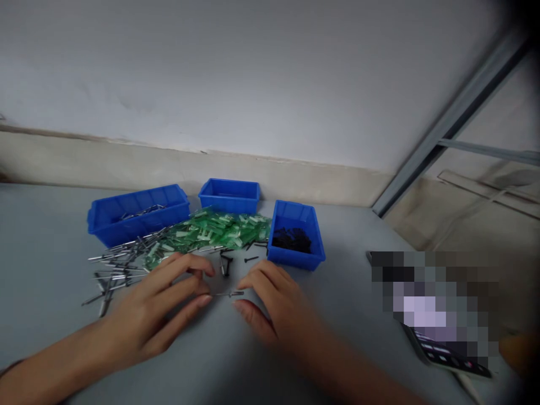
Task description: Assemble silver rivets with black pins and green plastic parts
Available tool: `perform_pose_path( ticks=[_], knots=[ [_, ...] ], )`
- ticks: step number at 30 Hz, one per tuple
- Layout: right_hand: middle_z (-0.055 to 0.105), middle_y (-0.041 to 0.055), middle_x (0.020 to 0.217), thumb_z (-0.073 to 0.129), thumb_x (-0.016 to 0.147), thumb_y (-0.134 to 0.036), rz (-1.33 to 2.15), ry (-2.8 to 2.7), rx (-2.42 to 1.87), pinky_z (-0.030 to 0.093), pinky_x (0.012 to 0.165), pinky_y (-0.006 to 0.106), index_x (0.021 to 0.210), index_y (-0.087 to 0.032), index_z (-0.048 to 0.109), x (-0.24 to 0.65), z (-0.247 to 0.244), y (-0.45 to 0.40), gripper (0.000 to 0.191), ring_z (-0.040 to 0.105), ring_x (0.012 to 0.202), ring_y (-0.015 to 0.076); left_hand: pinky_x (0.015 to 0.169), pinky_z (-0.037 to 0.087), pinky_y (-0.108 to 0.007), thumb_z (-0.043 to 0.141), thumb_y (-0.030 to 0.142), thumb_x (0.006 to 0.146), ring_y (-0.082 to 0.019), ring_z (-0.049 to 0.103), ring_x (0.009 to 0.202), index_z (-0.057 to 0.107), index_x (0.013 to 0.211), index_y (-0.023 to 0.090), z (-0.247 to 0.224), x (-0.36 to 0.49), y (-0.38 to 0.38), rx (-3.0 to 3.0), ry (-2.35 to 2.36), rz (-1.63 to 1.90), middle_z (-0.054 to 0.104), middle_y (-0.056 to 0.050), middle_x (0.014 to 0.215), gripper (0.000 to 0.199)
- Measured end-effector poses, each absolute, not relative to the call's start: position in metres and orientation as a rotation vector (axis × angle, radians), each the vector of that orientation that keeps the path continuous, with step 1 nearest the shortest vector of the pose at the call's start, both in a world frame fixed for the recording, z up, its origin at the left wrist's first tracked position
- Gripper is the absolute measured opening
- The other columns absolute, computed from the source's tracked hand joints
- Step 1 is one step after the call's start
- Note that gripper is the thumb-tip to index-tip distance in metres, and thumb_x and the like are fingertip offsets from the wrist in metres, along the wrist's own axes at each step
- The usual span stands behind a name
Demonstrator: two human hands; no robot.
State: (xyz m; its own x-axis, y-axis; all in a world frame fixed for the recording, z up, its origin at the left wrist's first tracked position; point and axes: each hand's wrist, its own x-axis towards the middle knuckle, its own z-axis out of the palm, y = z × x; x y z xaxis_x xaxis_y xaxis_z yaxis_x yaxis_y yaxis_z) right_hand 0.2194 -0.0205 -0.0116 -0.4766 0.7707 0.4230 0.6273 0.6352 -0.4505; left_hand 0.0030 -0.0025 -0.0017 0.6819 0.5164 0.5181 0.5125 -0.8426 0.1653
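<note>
Both my hands rest on a grey table. My left hand [162, 309] and my right hand [270, 301] pinch the two ends of one thin grey nail [228, 293] between their fingertips. Behind the fingers lies a heap of green plastic anchors [215, 229]. A scatter of grey nails [120, 264] spreads to the left of it. A few black screws [228, 261] lie loose just beyond my fingertips.
Three blue bins stand behind the heap: a left bin [137, 216] with grey nails, a middle bin [230, 195], and a right bin [295, 236] with black screws. A phone [447, 351] lies at the right table edge. A wall rises behind.
</note>
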Motion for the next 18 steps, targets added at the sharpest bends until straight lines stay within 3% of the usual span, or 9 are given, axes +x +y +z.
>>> perform_pose_path(
  ticks=[5, 18],
  knots=[
    [0.058, 0.0062, 0.086, 0.037, 0.09, -0.026, 0.276, -2.233, -1.071, 0.044, 0.072, 0.029, 0.085, -0.016, 0.059, 0.2186, -0.0131, -0.0198, 0.025, 0.052, 0.079, 0.0148, 0.088, 0.039, -0.026, 0.043, 0.011, 0.084, -0.014, 0.049, 0.094, 0.055, 0.091, 0.019, -0.0067, 0.0035, -0.0052, 2.779, 0.912, 0.969, 0.05, -0.005, 0.101, 0.015],
    [0.057, 0.0062, 0.09, 0.038, 0.088, -0.02, 0.31, -2.271, -1.072, 0.043, 0.074, 0.029, 0.084, -0.017, 0.059, 0.2181, -0.0111, -0.0219, 0.022, 0.05, 0.082, 0.0144, 0.085, 0.041, -0.025, 0.047, 0.01, 0.081, -0.015, 0.05, 0.094, 0.055, 0.09, 0.019, 0.0021, 0.002, -0.0033, 2.888, 0.886, 0.917, 0.052, -0.005, 0.1, 0.015]
  ],
)
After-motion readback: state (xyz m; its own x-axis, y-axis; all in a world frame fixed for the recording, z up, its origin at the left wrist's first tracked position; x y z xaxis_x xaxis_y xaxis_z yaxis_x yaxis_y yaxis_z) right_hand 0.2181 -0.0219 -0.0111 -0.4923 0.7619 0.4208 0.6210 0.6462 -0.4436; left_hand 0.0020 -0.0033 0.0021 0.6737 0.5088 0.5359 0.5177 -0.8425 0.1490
